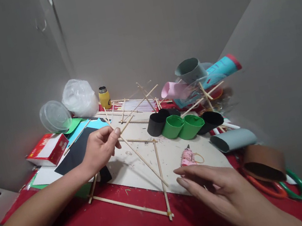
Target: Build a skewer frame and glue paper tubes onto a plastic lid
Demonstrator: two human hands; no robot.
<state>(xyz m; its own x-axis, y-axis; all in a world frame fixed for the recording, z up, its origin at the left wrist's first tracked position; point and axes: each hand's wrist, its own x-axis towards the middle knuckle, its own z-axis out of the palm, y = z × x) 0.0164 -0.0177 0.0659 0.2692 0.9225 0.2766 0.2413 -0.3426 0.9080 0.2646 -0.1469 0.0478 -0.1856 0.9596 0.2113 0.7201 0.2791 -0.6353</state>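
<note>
My left hand pinches a joined piece of thin wooden sticks between thumb and fingers. One long stick slants down from it toward the lower right. Below lies a square frame of similar sticks, bound at its near right corner. My right hand hovers at the lower right, thumb and forefinger apart, with no held thing visible. Just beyond its fingertips lies a pink wrapped tool with a dark nozzle, partly hidden by the hand. A yellow rubber band is beside it.
Green paper tubes and black ones stand behind on a pale board. Other stick frames lie farther back. A brown tube and scissors are at right. A red box, plastic bag and yellow bottle are left.
</note>
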